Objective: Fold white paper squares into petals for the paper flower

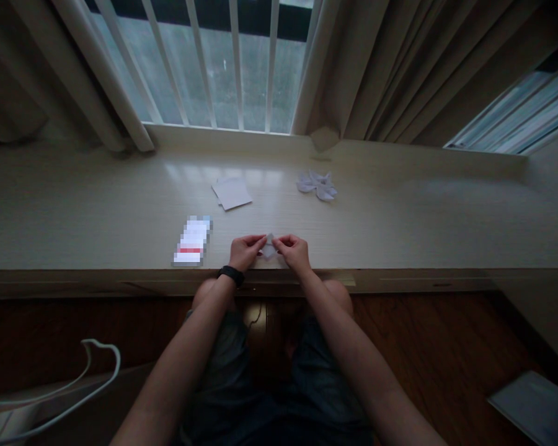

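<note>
Between my two hands is a small piece of folded white paper (pixel 269 249), held just above or on the front part of the pale ledge. My left hand (pixel 246 251), with a black band on its wrist, pinches the paper's left side. The right side is pinched by the thumb and fingers of my right hand (pixel 292 251). Fingertips cover parts of both edges, so the exact folds are hard to make out. Beyond my hands lie a few square white paper sheets (pixel 233 192), stacked askew. Farther right sits a group of folded white paper pieces (pixel 317 184).
A phone with a lit, blurred screen (pixel 193 241) lies left of my hands on the ledge (pixel 400 223). Curtains (pixel 367 68) hang beside a barred window (pixel 232 68) at the back. A white cord (pixel 116 365) loops at lower left. A flat pale object (pixel 537 406) is on the floor at right.
</note>
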Demonstrator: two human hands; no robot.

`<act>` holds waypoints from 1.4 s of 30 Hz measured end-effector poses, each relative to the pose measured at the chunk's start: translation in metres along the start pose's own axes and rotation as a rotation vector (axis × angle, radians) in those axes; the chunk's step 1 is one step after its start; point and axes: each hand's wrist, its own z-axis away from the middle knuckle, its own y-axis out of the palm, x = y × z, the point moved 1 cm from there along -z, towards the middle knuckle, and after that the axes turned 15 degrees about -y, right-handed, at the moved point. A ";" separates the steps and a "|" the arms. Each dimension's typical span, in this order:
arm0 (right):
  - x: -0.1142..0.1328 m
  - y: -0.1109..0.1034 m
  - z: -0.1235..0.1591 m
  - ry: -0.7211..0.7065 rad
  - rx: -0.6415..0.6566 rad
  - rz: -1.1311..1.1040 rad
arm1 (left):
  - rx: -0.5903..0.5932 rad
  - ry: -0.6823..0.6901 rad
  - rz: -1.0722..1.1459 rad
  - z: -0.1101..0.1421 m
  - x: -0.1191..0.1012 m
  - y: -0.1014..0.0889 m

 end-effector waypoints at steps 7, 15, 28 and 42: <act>0.002 0.003 0.001 -0.010 -0.058 -0.004 | -0.017 -0.008 0.014 -0.001 -0.001 -0.001; 0.006 0.007 0.001 0.004 -0.091 -0.051 | -0.021 -0.013 0.048 -0.001 -0.002 -0.002; 0.003 0.009 0.001 0.017 -0.117 -0.153 | -0.021 -0.003 0.057 -0.001 -0.001 -0.003; 0.006 0.004 -0.001 -0.009 0.057 -0.036 | 0.016 0.005 0.014 0.001 -0.003 -0.006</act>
